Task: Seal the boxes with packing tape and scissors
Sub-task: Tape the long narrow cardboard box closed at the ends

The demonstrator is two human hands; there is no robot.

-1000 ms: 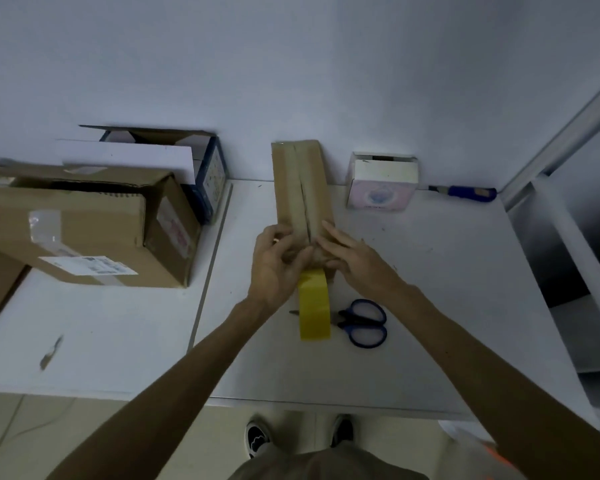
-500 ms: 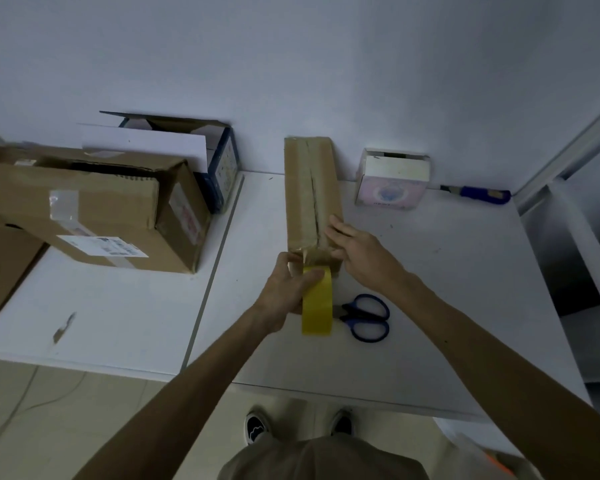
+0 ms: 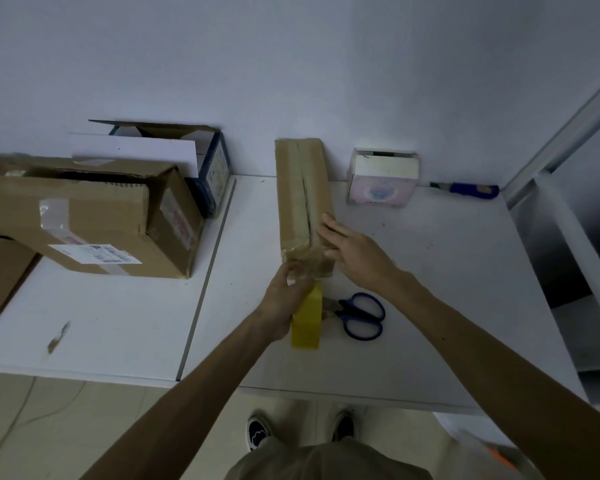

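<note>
two hands work at the near end of a long narrow cardboard box (image 3: 303,202), which lies on the white table (image 3: 447,289) with its far end at the wall. the left hand (image 3: 284,306) curls its fingers round a yellow tape roll (image 3: 307,323) held on edge at the box's near end. the right hand (image 3: 354,254) lies flat on the box top, fingers straight, just right of the centre seam. blue-handled scissors (image 3: 361,315) lie on the table just right of the roll.
</note>
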